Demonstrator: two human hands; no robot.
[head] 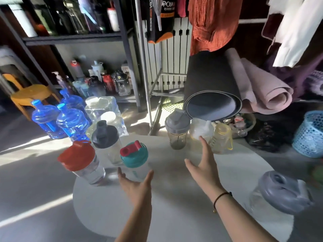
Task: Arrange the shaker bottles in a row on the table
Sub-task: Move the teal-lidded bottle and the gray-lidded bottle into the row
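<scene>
Several shaker bottles stand on a round white table (174,212). At the left are a red-lidded one (82,162), a black-lidded one (108,142) and a teal-lidded one with a red cap (135,158). At the back stand a grey-lidded smoky bottle (176,131), a clear white-lidded one (201,132) and a yellowish one (222,138). A purple-grey-lidded bottle (277,194) sits near the right edge. My left hand (135,185) is open just in front of the teal bottle, fingers either side of its base. My right hand (203,165) is open, fingertips near the white-lidded bottle.
Blue water jugs (70,119) and clear containers (104,109) stand on the floor left of the table. A shelf with bottles (104,81) is behind. Rolled mats (227,88) overhang the table's back right. A blue mesh basket (310,133) sits at the right.
</scene>
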